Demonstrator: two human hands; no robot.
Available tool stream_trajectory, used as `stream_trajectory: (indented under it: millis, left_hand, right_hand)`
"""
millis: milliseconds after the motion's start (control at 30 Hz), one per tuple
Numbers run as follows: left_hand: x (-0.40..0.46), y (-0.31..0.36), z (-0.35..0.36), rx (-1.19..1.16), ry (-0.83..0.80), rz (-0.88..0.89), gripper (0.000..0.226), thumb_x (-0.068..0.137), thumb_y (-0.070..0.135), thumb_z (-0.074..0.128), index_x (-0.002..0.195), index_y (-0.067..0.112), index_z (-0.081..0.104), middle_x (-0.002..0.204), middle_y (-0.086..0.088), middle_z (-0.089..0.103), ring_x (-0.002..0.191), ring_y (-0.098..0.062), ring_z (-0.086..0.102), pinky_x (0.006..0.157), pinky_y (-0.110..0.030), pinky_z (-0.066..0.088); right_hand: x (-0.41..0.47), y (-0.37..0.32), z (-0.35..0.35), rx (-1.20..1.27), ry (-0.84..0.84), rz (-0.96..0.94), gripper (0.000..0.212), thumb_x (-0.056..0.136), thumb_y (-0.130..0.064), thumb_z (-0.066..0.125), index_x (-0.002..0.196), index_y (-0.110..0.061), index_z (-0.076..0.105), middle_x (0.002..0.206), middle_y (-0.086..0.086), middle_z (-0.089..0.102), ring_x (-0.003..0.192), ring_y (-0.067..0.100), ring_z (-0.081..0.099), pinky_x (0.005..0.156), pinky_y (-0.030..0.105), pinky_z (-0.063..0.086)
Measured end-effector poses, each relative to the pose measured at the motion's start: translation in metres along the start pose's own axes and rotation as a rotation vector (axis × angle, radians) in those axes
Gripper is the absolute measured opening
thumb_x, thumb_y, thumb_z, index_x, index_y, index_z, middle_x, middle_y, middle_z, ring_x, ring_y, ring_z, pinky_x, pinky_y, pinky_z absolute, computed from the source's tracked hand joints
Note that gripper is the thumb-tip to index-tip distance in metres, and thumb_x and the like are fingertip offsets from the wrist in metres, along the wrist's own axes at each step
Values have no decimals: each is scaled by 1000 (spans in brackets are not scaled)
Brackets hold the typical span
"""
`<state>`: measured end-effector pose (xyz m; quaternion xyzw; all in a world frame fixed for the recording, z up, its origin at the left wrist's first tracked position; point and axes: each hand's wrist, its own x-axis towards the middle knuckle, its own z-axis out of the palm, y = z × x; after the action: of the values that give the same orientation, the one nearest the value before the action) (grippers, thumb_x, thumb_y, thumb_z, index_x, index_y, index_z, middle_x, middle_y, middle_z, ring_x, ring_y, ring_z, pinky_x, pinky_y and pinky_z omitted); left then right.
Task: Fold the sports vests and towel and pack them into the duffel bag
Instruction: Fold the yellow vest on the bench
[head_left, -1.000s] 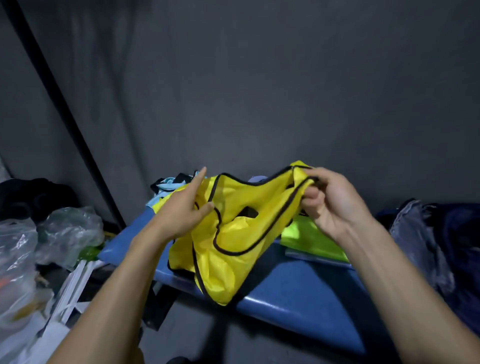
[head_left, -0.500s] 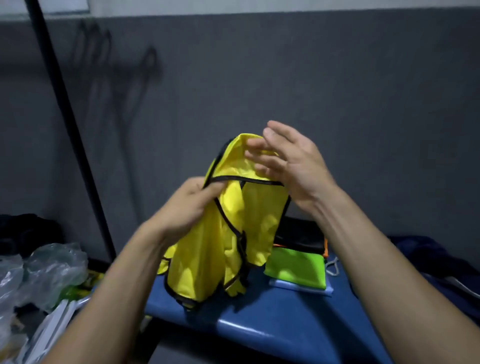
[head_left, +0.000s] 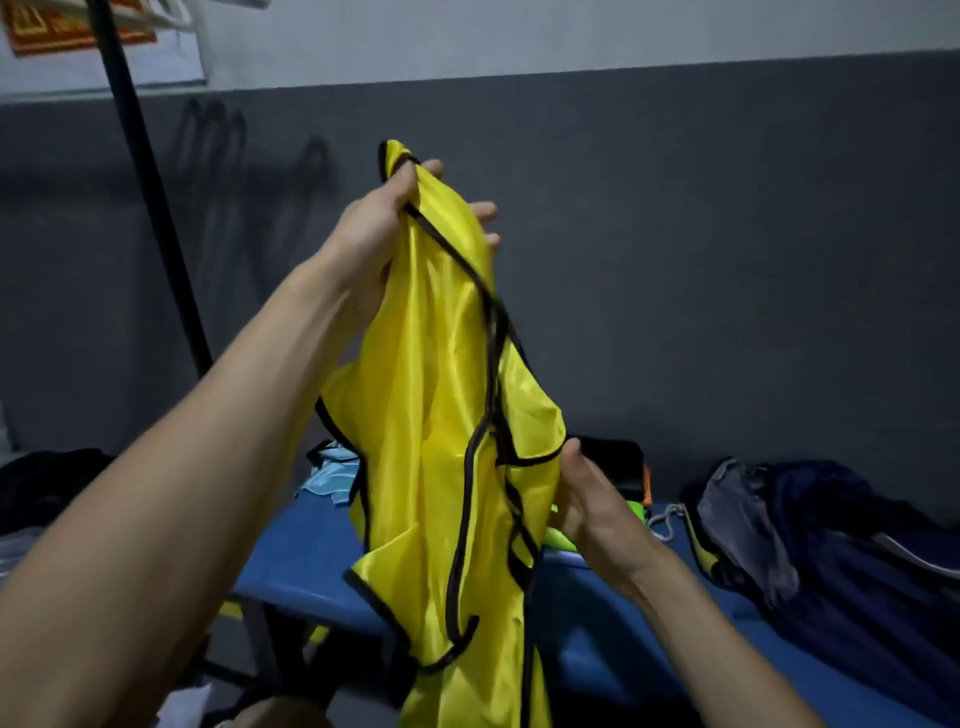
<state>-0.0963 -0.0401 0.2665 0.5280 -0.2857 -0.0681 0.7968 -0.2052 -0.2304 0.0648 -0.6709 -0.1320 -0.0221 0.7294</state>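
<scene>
High above the blue desk (head_left: 311, 566), the left hand (head_left: 379, 234) is closed tight on the top of a yellow sports vest (head_left: 441, 415) with black edges. The vest hangs down long and crumpled in the middle. Lower on the right, the right hand (head_left: 592, 509) pinches the vest's side edge, with its thumb on the black trim. Far on the desk behind the vest lie a light blue cloth (head_left: 332, 475) and a bright green vest (head_left: 558, 538), mostly hidden. A dark blue bag (head_left: 831, 545) sits at the right.
</scene>
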Motion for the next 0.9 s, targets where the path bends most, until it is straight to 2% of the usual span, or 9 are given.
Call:
stream_trajectory:
  millis: [100,233,300,400,567,667,767,833,900]
  left_hand:
    - [9,-3,-2,-43,-22,20,50,111,47,22,157,29,21,126,-19,69,111,-41,70,85,-59,59]
    - [15,-12,-5,104,70,4,47,111,47,26,146,19,40,109,-18,76,90,-33,75,73,-46,63]
    - [19,-26,-20,308,154,13,45,111,41,33,129,8,58,85,-12,77,68,-24,73,61,-31,60]
    - [21,-57,-55,664,175,-118,34,106,31,52,94,7,73,68,-6,71,50,-11,64,54,-24,51]
    - [26,-98,-114,1074,111,-407,28,100,36,62,90,15,77,59,8,64,46,-4,54,47,-16,44]
    - [40,-101,-142,930,317,-326,31,87,41,72,92,11,78,84,-8,72,70,-16,61,73,-30,53]
    - [65,-99,-159,595,500,-184,58,70,55,68,103,7,75,88,-11,74,84,-24,67,81,-35,53]
    - [81,-110,-168,422,372,-241,56,84,60,66,107,8,72,101,-11,76,98,-27,72,93,-43,55]
    - [88,-132,-180,678,188,-397,64,87,69,62,110,10,70,108,-8,74,101,-24,70,98,-42,54]
  right_hand:
    - [-12,15,16,-433,0,74,85,57,-89,69,121,-35,57,118,-22,68,111,-5,63,93,19,49]
    - [-1,48,12,-479,114,114,9,95,-22,71,88,-18,68,71,-11,66,60,3,58,60,28,46]
    - [8,46,-2,-332,238,141,18,99,-9,63,83,-13,70,67,-5,70,59,8,62,59,27,48]
    - [21,35,-16,-188,286,181,17,98,-5,59,98,-1,75,94,16,77,79,21,72,70,29,56]
    - [52,21,-42,5,438,170,25,102,-16,55,97,-6,78,86,11,77,79,23,71,74,32,56]
    - [67,17,-62,-149,415,252,26,99,-10,53,83,-10,74,67,0,71,63,13,67,56,20,49]
    - [84,20,-62,-173,313,368,28,99,-9,53,79,-9,71,66,6,68,57,17,65,55,24,51]
    - [105,23,-55,-24,308,350,24,99,-3,53,84,-4,72,70,11,71,58,19,68,56,28,57]
    - [130,26,-49,85,365,310,25,98,1,50,88,-3,72,70,11,71,59,19,69,57,30,59]
